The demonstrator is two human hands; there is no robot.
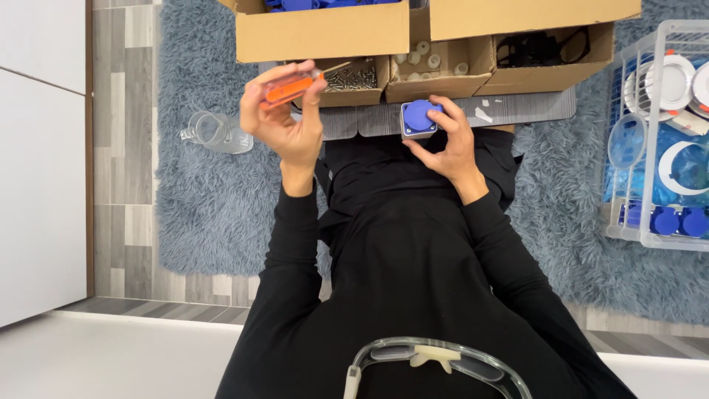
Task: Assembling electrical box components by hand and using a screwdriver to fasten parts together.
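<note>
The left hand (284,122) is closed around one orange-handled screwdriver (295,85), fingers wrapped over the handle, the metal shaft pointing right toward a small open carton of loose screws (357,79). The right hand (450,144) grips one grey socket box with a round blue lid (418,118), fingers curled around its right side and the thumb beneath; the box rests at the near edge of a grey board (517,111) across the person's lap.

Beyond the hands stand five cardboard boxes: two large ones at the back, cut off by the top edge, the left one (325,33) showing blue parts, and three small ones in front. Of these, one holds the screws, the middle one (428,70) white cylindrical pieces, the third (543,55) something black, perhaps cables; it is too dark to tell. One clear plastic jug (214,131) lies on the blue-grey shag rug (207,199) to the left. On the right, one white wire basket (665,140), cut off by the frame edge, holds white rings and blue lids, too overlapped to count. Clear safety glasses (436,362) sit at the bottom edge, partly cropped.
</note>
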